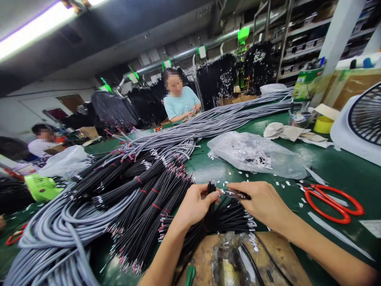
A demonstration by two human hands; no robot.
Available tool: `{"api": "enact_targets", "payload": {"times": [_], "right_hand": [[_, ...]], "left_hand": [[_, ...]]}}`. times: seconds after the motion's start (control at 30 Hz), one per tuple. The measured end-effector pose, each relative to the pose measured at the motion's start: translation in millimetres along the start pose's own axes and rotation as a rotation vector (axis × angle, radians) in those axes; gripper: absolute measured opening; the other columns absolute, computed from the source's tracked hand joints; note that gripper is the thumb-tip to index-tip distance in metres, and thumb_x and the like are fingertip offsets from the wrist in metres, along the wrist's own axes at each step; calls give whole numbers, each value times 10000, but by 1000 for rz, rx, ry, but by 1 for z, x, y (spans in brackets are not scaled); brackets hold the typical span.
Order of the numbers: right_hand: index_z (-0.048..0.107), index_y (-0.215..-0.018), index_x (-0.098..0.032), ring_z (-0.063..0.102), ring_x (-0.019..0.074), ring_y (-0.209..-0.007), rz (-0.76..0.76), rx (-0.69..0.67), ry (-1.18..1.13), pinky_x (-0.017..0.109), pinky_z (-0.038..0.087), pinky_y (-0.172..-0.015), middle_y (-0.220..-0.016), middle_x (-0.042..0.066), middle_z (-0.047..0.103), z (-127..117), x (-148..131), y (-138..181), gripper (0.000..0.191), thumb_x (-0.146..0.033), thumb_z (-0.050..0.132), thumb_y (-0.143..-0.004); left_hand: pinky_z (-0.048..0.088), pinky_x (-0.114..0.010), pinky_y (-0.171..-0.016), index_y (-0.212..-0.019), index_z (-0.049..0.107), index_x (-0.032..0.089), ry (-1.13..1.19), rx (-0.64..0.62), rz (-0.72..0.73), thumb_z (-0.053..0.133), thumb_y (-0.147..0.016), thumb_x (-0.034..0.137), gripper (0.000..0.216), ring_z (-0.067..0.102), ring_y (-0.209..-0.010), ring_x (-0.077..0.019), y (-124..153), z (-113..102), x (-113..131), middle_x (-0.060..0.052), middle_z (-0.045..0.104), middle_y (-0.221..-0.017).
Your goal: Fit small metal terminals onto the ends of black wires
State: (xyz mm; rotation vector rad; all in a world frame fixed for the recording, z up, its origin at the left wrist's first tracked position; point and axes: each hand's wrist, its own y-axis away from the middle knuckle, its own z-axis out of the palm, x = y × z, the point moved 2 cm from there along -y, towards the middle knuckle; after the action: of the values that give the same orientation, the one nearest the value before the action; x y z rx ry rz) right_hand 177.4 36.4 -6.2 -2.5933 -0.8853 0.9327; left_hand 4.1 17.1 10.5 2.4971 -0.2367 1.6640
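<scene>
Upright in my left hand (193, 204) is a bundle of thin black cables (211, 186), held closed between thumb and fingers near its pale-tipped ends. My right hand (264, 198) is closed round a small dark metal hand tool (238, 194), whose exact kind is hard to make out. The tool's tip points left, close beside the cable ends. Beneath both hands lies another bundle of black cables (232, 218) with white ends. A worn brown board (202, 254) in front of me carries a taped, brass-coloured block (229, 272) and loose black cable pieces.
Tied black cable bundles (149, 210) and coiled grey cables (56, 238) fill the left. Behind my hands lies a clear plastic bag (253, 153) among white scraps. Red-handled scissors (333, 202) and a fan (363, 119) are at right. A person (181, 99) sits across the table.
</scene>
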Motion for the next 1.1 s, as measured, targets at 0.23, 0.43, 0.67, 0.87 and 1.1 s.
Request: {"api": "enact_targets", "payload": {"times": [0.23, 0.43, 0.67, 0.87, 1.1], "right_hand": [[718, -795, -236, 660, 228, -625, 181, -70, 129, 279, 466, -487, -714, 45, 713, 0, 2, 0, 226, -119, 554, -693], [681, -988, -182, 668, 178, -737, 167, 23, -401, 268, 528, -662, -913, 19, 709, -4, -14, -1, 269, -177, 522, -772], [698, -952, -179, 673, 185, -728, 138, 38, -413, 261, 531, -637, -884, 22, 713, -2, -13, -1, 274, -145, 520, -747], [699, -955, -176, 674, 174, -738, 110, 46, -481, 242, 536, -652, -901, 29, 709, -1, -18, 2, 294, -123, 518, -730], [619, -1104, -220, 629, 186, -843, 144, 74, -306, 285, 497, -718, -980, 36, 677, -2, -18, 1, 343, -354, 529, -802]], "left_hand": [[366, -209, -490, -624, 544, 120, 2, 97, -81, 559, -743, 305, 221, 490, -462, -102, 0, 11, -6, -4, 532, -503], [286, -179, -410, -554, 543, 116, -38, 19, -69, 574, -735, 308, 266, 411, -392, -67, 4, 16, -1, 25, 460, -433], [435, -216, -533, -759, 641, 87, 89, -60, -105, 591, -731, 311, 231, 560, -511, -116, 4, 10, -1, -47, 623, -597], [399, -209, -463, -635, 579, 94, -21, 131, -121, 619, -691, 295, 212, 540, -473, -125, 5, 11, -2, -39, 593, -520], [453, -201, -479, -620, 547, 114, 115, 197, -85, 682, -617, 273, 209, 475, -474, -78, 5, 13, -3, 26, 515, -565]]}}
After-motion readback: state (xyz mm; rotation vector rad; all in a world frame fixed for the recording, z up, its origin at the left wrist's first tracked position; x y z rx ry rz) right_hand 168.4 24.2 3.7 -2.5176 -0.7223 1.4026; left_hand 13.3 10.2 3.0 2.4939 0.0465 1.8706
